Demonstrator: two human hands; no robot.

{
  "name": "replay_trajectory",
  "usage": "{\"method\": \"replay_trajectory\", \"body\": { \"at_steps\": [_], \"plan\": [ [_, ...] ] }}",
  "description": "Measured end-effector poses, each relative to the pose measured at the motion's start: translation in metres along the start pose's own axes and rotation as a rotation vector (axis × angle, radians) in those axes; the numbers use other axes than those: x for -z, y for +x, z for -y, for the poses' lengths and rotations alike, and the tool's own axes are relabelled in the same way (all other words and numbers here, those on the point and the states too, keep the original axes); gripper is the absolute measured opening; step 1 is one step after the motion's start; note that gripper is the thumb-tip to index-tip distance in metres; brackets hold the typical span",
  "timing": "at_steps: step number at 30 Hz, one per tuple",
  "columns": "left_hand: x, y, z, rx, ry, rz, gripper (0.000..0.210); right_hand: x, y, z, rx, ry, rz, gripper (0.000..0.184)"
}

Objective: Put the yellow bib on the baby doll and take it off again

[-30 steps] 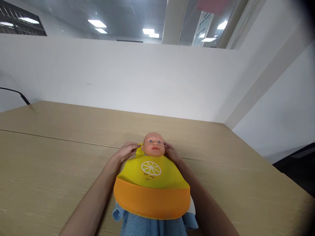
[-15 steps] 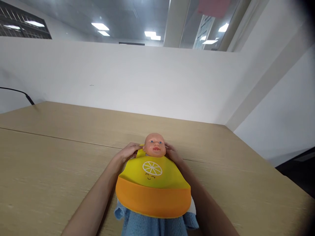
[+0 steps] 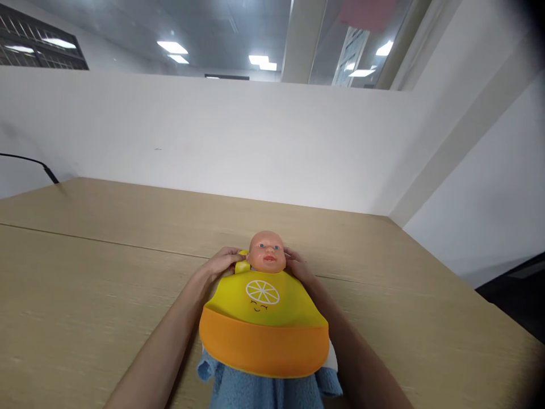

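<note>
Left forearm (image 3: 164, 341) and right forearm (image 3: 360, 343) are reaching forward; the left hand (image 3: 222, 263) is pinching, the right hand (image 3: 298, 266) curling inward, fingers (image 3: 291, 254) partly hidden.

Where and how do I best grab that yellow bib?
Probably by the orange pocket, pinched at its rounded lower edge from the near side: that edge is broad, faces you and lies away from the left hand and right hand beside the doll's head.

Smooth yellow bib (image 3: 264, 322): white round citrus-slice print (image 3: 263, 292), black smiley line print (image 3: 258, 307), orange curved pocket (image 3: 264, 349). Fuzzy blue doll outfit (image 3: 266, 393), white upper sleeve (image 3: 332, 359). Tan wood-grain tabletop (image 3: 106, 295).
</note>
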State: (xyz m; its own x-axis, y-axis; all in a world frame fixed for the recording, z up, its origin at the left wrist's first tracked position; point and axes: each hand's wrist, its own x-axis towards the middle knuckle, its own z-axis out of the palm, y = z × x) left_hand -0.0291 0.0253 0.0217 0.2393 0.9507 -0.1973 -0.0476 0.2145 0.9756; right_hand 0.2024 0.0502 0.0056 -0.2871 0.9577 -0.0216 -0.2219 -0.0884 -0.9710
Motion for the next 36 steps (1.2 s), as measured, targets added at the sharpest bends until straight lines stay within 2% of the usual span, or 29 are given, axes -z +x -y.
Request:
{"method": "replay_trajectory", "body": {
  "at_steps": [6,10,16,21,25,29,32,36],
  "plan": [
    [0.001,0.001,0.000,0.048,-0.018,-0.032,0.008,-0.001,0.000,0.000,0.004,-0.005,-0.010,0.029],
    [-0.005,-0.007,-0.007,0.030,0.011,-0.116,0.017,0.000,0.001,-0.001,0.011,-0.015,-0.013,0.027],
    [-0.014,-0.022,-0.022,0.002,0.097,-0.125,0.026,0.001,0.000,-0.001,-0.001,-0.008,-0.007,0.031],
    [-0.005,-0.013,-0.017,0.030,0.162,-0.106,0.028,0.000,0.000,0.000,0.007,-0.014,-0.009,0.030],
    [0.007,-0.001,-0.007,0.049,0.208,-0.048,0.032,0.001,0.001,-0.001,-0.003,-0.011,0.004,0.029],
    [0.012,0.003,0.000,0.025,0.102,0.004,0.027,0.003,0.001,-0.002,0.001,-0.016,0.009,0.030],
    [0.011,0.003,0.003,-0.008,-0.026,-0.013,0.019,0.002,0.000,-0.001,-0.001,-0.010,0.008,0.029],
    [0.005,0.002,0.001,-0.020,-0.050,-0.085,0.009,0.002,-0.001,0.000,-0.004,-0.017,0.016,0.031]
  ]
}}
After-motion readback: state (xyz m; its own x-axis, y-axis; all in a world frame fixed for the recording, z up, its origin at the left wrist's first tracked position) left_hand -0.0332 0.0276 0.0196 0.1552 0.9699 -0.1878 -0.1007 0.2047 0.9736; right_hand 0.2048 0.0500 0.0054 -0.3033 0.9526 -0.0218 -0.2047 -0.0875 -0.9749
